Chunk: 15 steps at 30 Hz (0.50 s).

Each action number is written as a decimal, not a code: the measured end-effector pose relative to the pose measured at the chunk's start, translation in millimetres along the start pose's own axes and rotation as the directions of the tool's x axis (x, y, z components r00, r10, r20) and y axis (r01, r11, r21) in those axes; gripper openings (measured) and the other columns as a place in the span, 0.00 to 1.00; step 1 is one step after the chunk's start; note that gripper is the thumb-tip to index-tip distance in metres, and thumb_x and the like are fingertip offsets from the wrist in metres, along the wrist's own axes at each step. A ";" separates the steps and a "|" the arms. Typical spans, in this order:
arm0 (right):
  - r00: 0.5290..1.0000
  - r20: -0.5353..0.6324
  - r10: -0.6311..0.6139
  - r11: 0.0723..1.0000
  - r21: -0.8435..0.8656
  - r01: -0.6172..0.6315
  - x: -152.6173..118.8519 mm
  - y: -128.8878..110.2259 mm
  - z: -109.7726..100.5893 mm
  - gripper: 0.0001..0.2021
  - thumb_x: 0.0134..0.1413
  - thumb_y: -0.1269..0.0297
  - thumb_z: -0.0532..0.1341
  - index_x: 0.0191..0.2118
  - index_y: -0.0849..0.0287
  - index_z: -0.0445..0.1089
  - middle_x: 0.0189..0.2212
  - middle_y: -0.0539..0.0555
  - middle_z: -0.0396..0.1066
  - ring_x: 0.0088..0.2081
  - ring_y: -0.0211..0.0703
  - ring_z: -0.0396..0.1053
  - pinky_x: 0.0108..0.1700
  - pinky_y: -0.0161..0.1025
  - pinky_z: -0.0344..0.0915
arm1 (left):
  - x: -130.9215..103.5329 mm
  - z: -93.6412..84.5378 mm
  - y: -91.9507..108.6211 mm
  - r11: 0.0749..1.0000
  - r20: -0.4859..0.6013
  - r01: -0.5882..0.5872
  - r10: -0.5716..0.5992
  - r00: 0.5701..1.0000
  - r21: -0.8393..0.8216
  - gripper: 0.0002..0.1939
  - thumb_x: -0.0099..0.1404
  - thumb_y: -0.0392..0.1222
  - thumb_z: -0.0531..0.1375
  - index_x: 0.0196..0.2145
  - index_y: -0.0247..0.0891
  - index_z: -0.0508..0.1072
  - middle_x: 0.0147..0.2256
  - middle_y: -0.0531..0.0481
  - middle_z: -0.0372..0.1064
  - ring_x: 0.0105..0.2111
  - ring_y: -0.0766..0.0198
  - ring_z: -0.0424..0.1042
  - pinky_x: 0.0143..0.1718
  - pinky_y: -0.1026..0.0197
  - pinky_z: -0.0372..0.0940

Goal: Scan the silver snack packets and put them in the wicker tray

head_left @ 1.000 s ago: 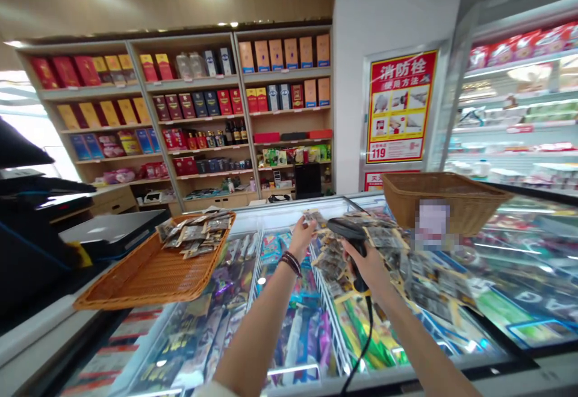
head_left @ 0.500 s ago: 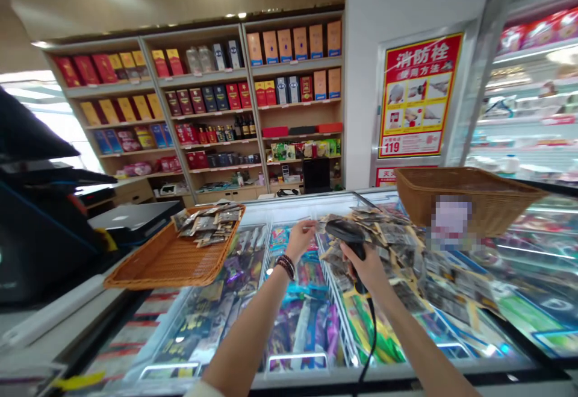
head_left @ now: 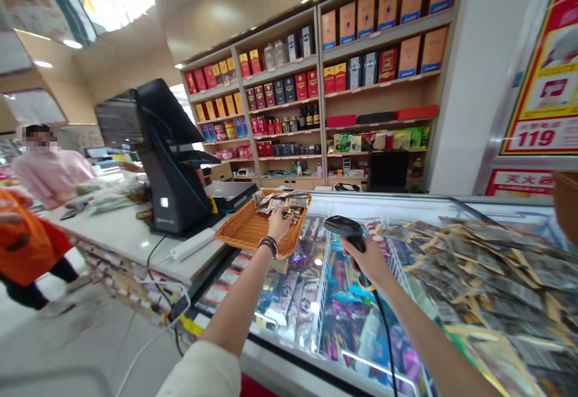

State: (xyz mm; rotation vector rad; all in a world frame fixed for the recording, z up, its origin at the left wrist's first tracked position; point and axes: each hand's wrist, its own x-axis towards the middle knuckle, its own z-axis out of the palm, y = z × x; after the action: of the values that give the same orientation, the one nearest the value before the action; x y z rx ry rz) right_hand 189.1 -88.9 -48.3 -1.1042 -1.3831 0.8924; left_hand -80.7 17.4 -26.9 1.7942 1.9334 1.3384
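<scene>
My left hand (head_left: 279,225), with a dark beaded bracelet on its wrist, reaches into a shallow orange wicker basket (head_left: 244,228). Its fingers extend onto small, dark, flat packets (head_left: 284,199) at the basket's far end; no packet shows clearly gripped. My right hand (head_left: 368,258) is wrapped round the handle of a black barcode scanner (head_left: 345,228), held above the glass-topped freezer. The scanner's cable hangs down past my forearm. To the right of the scanner lies a large heap of similar packets (head_left: 487,270) on the freezer top.
Wrapped goods fill the freezer (head_left: 361,318) under the glass. Left of the basket are a grey device (head_left: 230,195), a black checkout terminal (head_left: 176,168) and a counter (head_left: 121,228) with loose cables. A person in pink (head_left: 54,171) stands beyond; another basket (head_left: 566,204) is at far right.
My view has swung left. My left hand has moved from over the freezer, near the heap, to the packets in the orange basket. The right hand still grips the scanner.
</scene>
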 end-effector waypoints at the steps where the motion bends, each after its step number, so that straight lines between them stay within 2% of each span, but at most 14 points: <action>1: 1.000 -0.010 -0.003 1.000 -0.004 0.003 1.7 0.5 4.0 0.24 0.44 0.36 0.65 0.26 0.55 0.65 0.18 0.51 0.71 0.11 0.37 0.60 0.16 0.37 0.56 | 5.6 -4.9 -6.4 0.997 -0.010 0.054 -0.054 0.998 0.060 0.23 0.60 0.35 0.63 0.55 0.37 0.75 0.56 0.36 0.72 0.60 0.48 0.69 0.63 0.49 0.60; 5: 1.000 -0.028 0.009 0.999 -0.034 -0.010 3.5 9.4 11.2 0.24 0.46 0.35 0.64 0.24 0.53 0.65 0.12 0.49 0.65 0.12 0.40 0.61 0.18 0.39 0.58 | 28.9 -8.2 -19.3 0.959 0.003 0.201 -0.206 0.979 0.201 0.31 0.60 0.38 0.63 0.61 0.39 0.68 0.61 0.33 0.66 0.64 0.45 0.65 0.65 0.50 0.56; 9: 0.997 -0.067 0.033 0.998 -0.047 -0.037 3.3 24.0 10.6 0.24 0.47 0.35 0.64 0.25 0.53 0.66 0.14 0.51 0.68 0.14 0.42 0.63 0.18 0.39 0.58 | 55.6 2.8 -17.2 0.933 0.008 0.245 -0.257 0.966 0.265 0.31 0.66 0.41 0.59 0.65 0.35 0.63 0.62 0.30 0.65 0.64 0.47 0.66 0.64 0.52 0.56; 12: 0.996 -0.087 0.029 0.998 -0.053 -0.033 3.5 30.9 9.1 0.25 0.49 0.34 0.63 0.25 0.53 0.66 0.14 0.49 0.66 0.14 0.42 0.63 0.19 0.39 0.59 | 71.4 10.7 -17.5 0.908 -0.007 0.266 -0.279 0.960 0.324 0.30 0.66 0.44 0.59 0.65 0.37 0.63 0.62 0.31 0.66 0.64 0.46 0.65 0.64 0.49 0.57; 15: 0.993 -0.122 0.000 0.994 -0.110 -0.014 2.3 32.1 8.8 0.25 0.52 0.34 0.61 0.25 0.53 0.66 0.12 0.49 0.65 0.14 0.42 0.64 0.20 0.39 0.61 | 79.2 14.8 -26.3 0.875 -0.064 0.302 -0.301 0.952 0.379 0.29 0.63 0.45 0.63 0.60 0.36 0.68 0.63 0.30 0.65 0.65 0.43 0.64 0.63 0.48 0.58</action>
State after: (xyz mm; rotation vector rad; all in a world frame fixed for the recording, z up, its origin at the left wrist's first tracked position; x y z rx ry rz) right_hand 184.6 -77.0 -79.1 -1.2287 -1.3413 0.7478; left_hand -109.4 96.9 -20.1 1.5349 2.4905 0.9048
